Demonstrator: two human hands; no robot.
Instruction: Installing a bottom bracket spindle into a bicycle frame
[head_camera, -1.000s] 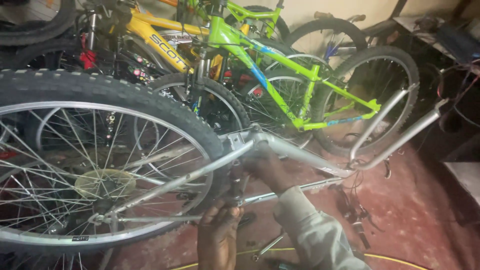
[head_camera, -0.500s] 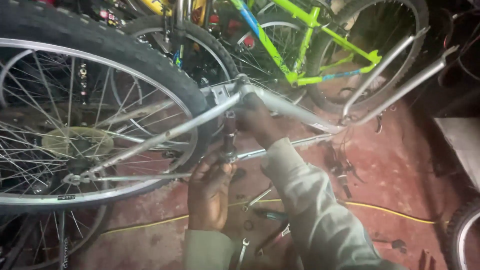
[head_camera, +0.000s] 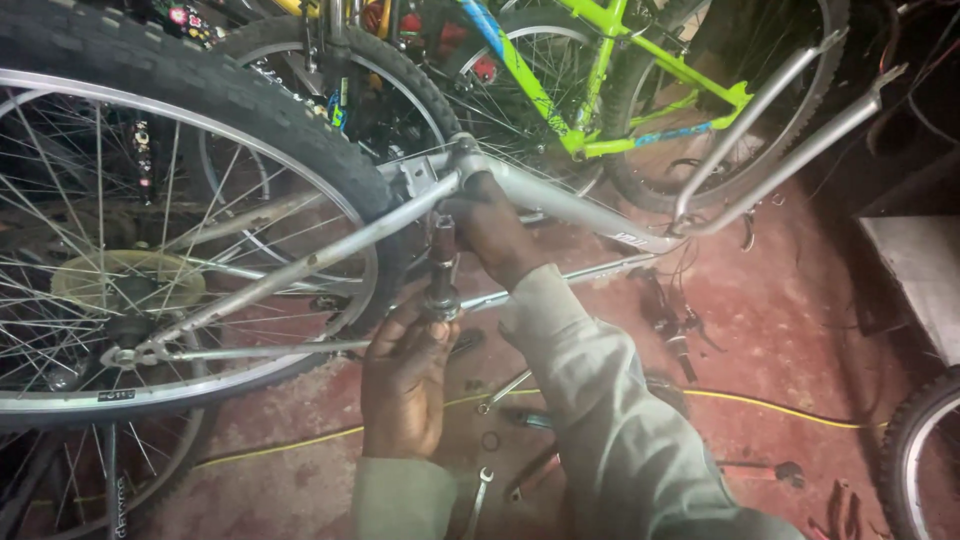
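Red workshop floor (head_camera: 800, 340), tools scattered. My left hand (head_camera: 405, 375) grips the axle spindle (head_camera: 441, 270); my right hand (head_camera: 490, 235) clasps the silver bicycle frame (head_camera: 560, 205) beside the rear wheel (head_camera: 150, 230).

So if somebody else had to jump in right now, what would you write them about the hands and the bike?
Left hand: fingers pinch the lower end of a short dark axle-like part that hangs under the silver bike frame.
Right hand: wrapped round the frame just beside the part's top.
The frame is upside down, its rear wheel still mounted at left. Spanners and small parts lie on the red floor, with a yellow cable.
Done: the part is partly out of the frame. Left: whether it goes in or comes out cannot be told.
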